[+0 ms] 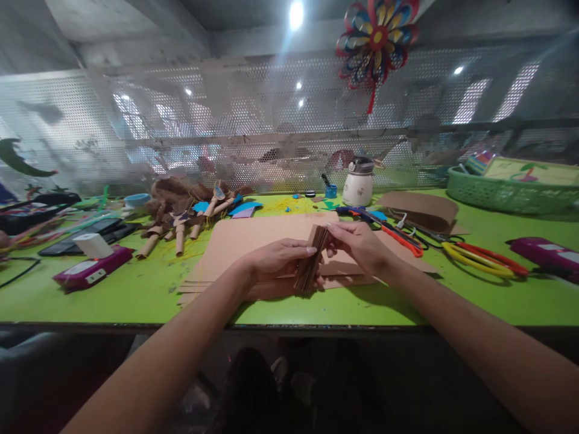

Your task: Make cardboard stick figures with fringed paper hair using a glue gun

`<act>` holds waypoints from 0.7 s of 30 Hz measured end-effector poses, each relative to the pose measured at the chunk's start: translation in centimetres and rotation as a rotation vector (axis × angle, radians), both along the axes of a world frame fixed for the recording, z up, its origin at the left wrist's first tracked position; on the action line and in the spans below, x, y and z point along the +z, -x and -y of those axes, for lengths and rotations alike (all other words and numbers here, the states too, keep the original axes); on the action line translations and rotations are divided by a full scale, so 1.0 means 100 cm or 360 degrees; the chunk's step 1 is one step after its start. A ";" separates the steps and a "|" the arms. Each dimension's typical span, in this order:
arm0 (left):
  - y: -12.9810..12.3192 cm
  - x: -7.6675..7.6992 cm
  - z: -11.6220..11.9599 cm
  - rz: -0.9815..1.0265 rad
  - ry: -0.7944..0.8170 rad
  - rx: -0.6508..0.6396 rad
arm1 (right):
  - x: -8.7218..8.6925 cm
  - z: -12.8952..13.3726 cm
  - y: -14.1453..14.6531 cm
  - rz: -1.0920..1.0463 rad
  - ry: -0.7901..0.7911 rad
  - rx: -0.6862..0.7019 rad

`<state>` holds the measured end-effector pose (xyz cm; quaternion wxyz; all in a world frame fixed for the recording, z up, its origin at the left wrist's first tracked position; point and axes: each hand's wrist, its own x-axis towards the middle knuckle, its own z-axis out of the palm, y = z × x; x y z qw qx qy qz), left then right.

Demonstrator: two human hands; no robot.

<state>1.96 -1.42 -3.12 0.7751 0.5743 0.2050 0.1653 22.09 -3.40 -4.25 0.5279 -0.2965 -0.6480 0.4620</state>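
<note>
Left hand (278, 258) grips and right hand (357, 242) pinches a gathered paper bundle (310, 270), flat sheets (266, 234) seemingly unworked near the worktop's (122, 304) front edge

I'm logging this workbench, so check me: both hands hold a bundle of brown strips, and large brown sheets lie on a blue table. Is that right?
Not quite: the table is green, not blue, as the head view shows. The left hand and right hand do hold the brown bundle, and large brown sheets lie there.
</note>
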 end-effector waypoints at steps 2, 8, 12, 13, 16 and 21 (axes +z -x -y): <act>0.000 0.000 -0.001 -0.0005 0.0004 -0.0009 | 0.000 -0.001 -0.001 0.0011 0.0014 -0.0006; 0.002 0.001 -0.003 0.0008 -0.0066 -0.0101 | 0.003 0.002 -0.001 0.0030 -0.0007 -0.0005; 0.002 0.002 -0.003 0.0024 -0.0060 -0.0129 | 0.004 0.003 0.000 0.0072 -0.0032 -0.0003; 0.002 0.003 -0.003 0.0038 -0.0052 -0.0131 | 0.004 0.003 0.000 0.0078 -0.0029 -0.0004; 0.002 0.003 -0.002 0.0072 -0.0050 -0.0117 | 0.005 0.004 0.000 0.0067 -0.0018 -0.0009; 0.003 0.003 -0.002 0.0079 -0.0018 -0.0060 | 0.007 0.005 0.001 0.0042 -0.0043 -0.0017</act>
